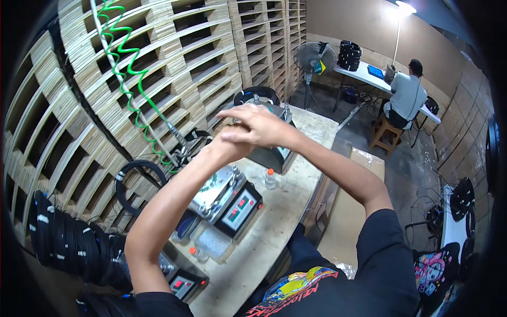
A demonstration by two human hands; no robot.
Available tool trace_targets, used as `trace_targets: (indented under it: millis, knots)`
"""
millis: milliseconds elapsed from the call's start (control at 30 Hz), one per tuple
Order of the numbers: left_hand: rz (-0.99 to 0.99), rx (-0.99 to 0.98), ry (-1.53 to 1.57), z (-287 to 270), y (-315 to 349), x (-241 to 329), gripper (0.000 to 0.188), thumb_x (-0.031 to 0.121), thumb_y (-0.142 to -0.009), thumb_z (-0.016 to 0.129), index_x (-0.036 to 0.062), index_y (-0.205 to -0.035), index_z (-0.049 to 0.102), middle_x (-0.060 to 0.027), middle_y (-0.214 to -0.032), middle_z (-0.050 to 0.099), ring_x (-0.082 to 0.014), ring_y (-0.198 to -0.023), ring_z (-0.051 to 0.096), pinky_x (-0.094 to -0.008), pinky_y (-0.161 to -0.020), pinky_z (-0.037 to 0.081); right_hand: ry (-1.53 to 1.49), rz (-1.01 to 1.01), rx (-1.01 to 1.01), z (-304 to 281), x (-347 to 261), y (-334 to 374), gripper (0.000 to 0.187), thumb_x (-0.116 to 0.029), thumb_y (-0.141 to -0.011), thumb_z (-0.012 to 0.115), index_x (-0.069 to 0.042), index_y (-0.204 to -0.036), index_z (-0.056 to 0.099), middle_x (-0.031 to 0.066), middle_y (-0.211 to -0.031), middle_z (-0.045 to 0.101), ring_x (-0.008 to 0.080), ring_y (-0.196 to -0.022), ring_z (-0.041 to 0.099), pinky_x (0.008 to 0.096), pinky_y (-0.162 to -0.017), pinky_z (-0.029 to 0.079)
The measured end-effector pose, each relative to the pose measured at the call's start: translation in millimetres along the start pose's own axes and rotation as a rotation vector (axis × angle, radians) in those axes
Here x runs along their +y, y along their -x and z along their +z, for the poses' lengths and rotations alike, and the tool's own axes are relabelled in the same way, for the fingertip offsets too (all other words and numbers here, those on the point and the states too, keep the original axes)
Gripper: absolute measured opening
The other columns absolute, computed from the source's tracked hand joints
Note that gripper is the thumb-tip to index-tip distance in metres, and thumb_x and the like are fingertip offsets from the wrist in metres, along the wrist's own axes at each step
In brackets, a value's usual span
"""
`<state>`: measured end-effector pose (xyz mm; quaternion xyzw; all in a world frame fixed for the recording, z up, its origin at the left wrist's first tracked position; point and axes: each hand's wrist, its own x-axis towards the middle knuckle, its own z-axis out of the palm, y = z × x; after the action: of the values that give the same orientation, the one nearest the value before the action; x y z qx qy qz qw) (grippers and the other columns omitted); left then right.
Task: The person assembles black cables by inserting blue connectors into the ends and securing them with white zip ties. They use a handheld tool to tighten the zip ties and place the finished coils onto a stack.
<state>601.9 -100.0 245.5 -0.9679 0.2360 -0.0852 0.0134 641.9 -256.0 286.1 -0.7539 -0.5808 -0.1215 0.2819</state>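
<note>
Both my arms are raised over the workbench, and my hands overlap in front of me. My right hand (260, 126) lies across my left hand (232, 148), its fingers stretched leftward and apart from the thumb. The fingers of the left hand are hidden behind the right one. No object shows in either hand. Below and behind them stand metal-topped machines with digital displays: a near one (235, 214), a farther one (280, 156) partly covered by my hands, and another (185, 285) at the lower left. A small clear bottle with an orange cap (270, 179) stands between two machines.
A second orange-capped bottle (198, 253) is by the near machine. Green coiled air hose (140, 79) hangs before stacked wooden pallets (195, 58). Black coils (74, 240) are piled left. A cardboard box (348, 211) lies right of the bench (285, 211). A person (406, 98) sits at a far table.
</note>
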Motion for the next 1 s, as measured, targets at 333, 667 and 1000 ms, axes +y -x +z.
trace_targets:
  millis: [333,667,1000]
  knots:
    - [-0.158,-0.077,0.291,60,-222,-136,0.060,0.017,-0.092,0.064,0.0012,-0.146,0.042,-0.0249,-0.142,0.051,-0.0401,-0.130,0.050,-0.0436,-0.111,0.040,-0.114,0.363,0.090,1,511,15,0.054,-0.027,-0.085,0.071,-0.005,-0.133,0.058,0.0227,-0.122,0.066,0.0388,-0.115,0.063,0.0430,-0.100,0.049]
    - [-0.589,-0.487,0.314,258,-454,-250,0.055,0.032,-0.085,0.072,0.0087,-0.133,0.059,-0.0188,-0.129,0.064,-0.0355,-0.123,0.059,-0.0468,-0.106,0.046,-0.399,0.650,-0.265,150,745,-7,0.046,-0.018,-0.084,0.068,-0.012,-0.129,0.064,0.0221,-0.112,0.070,0.0388,-0.104,0.068,0.0440,-0.091,0.054]
    - [-0.765,-0.747,0.325,413,-483,-299,0.070,0.040,-0.071,0.087,0.0034,-0.126,0.063,-0.0221,-0.127,0.063,-0.0375,-0.120,0.060,-0.0455,-0.099,0.051,-0.864,0.741,-0.436,183,789,2,0.034,-0.015,-0.093,0.060,-0.009,-0.127,0.061,0.0092,-0.093,0.069,0.0174,-0.084,0.069,0.0331,-0.072,0.057]
